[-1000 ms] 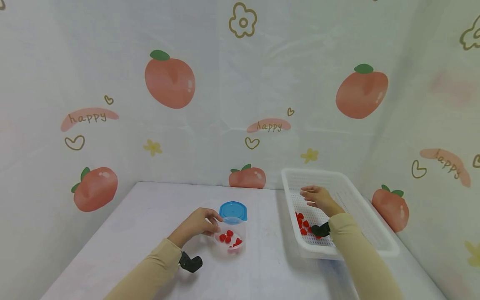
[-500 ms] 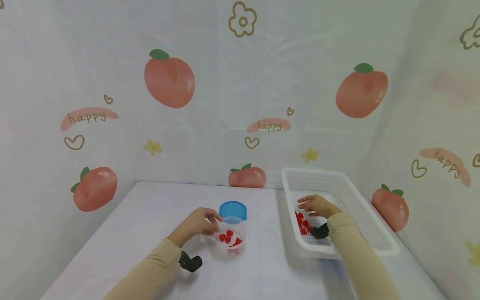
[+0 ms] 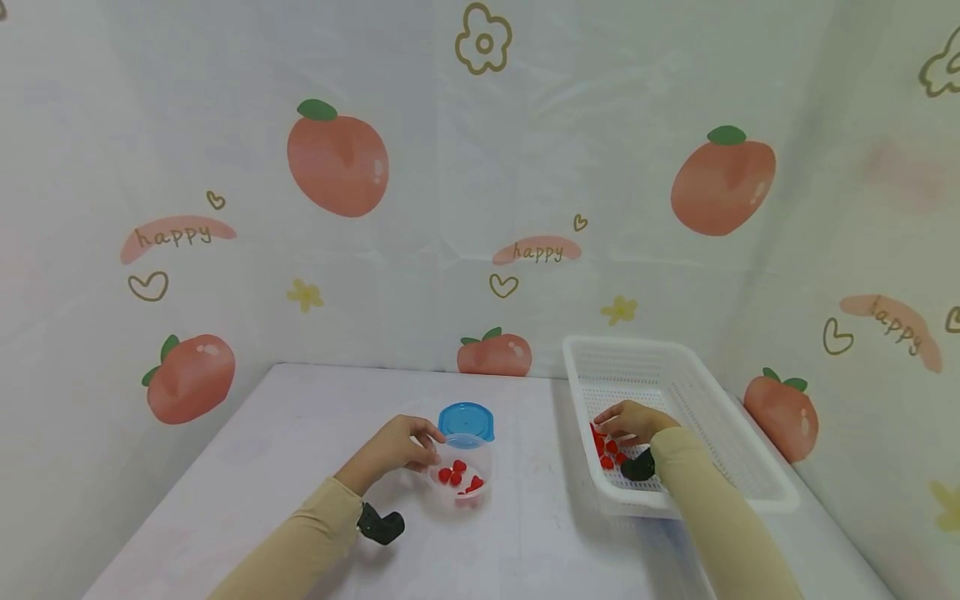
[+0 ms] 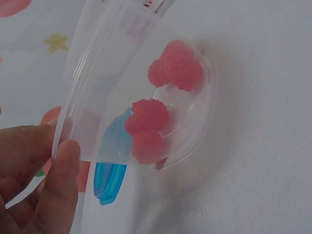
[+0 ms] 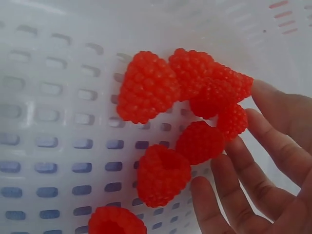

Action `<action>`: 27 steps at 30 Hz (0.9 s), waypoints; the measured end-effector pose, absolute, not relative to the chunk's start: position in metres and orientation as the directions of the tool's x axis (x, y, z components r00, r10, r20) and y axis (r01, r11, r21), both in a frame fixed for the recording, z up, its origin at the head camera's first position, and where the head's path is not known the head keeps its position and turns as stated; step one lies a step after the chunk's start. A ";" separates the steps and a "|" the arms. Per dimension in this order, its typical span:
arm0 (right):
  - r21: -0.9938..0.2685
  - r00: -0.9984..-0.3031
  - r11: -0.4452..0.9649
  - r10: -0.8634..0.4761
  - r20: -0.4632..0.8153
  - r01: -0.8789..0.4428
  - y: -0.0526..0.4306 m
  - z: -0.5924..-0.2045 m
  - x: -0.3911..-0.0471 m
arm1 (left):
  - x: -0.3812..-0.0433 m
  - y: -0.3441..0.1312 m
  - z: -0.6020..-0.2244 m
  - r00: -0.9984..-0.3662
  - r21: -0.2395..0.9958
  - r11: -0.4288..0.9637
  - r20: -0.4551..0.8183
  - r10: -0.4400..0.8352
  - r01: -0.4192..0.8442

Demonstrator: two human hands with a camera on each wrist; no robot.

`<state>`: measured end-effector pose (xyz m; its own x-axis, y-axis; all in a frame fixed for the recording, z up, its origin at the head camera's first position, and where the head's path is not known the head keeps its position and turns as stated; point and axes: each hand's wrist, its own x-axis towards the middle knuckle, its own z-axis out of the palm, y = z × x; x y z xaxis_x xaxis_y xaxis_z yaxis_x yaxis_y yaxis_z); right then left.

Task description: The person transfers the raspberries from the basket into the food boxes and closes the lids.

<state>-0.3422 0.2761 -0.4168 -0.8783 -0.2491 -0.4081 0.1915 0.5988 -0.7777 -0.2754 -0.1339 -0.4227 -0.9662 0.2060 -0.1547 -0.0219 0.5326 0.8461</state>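
My left hand (image 3: 397, 447) pinches the rim of a clear plastic tub (image 3: 480, 458) between thumb and fingers. Inside the tub lie several red raspberries (image 4: 146, 117), seen through its wall in the left wrist view. Over in the white basket (image 3: 723, 442), my right hand (image 3: 633, 421) is down among more raspberries (image 3: 606, 458). The right wrist view shows its fingertips (image 5: 204, 195) spread beside the cluster, the thumb at one raspberry (image 5: 232, 122)'s neighbour. No raspberry is lifted off the heap.
A blue lid (image 3: 467, 419) lies on the white table (image 3: 525, 533) just behind the tub. The basket's raised wall (image 3: 592, 479) stands between its raspberries and the tub. A printed cloth backdrop (image 3: 420, 292) rises behind the table.
My right hand has lowered inside the basket and moved slightly left and nearer, down to the raspberries. My left hand and the tub stay where they were.
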 end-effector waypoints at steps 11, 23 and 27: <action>-0.758 -0.888 0.634 -0.249 -0.386 0.151 0.275 -0.424 -0.346 | -0.275 -0.134 -0.422 -0.965 0.843 0.537 -0.156 0.211 -0.019; -0.736 -0.892 0.656 -0.216 -0.397 0.169 0.272 -0.420 -0.344 | -0.274 -0.134 -0.422 -0.966 0.849 0.529 -0.148 0.211 -0.015; -0.735 -0.894 0.656 -0.212 -0.395 0.169 0.272 -0.420 -0.344 | -0.274 -0.133 -0.422 -0.966 0.852 0.524 -0.145 0.213 -0.012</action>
<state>-0.3436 0.2720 -0.4198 -0.8942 -0.2116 -0.3946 0.1691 0.6564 -0.7352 -0.2741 -0.1332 -0.4224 -0.9663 0.2128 -0.1449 -0.0123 0.5242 0.8515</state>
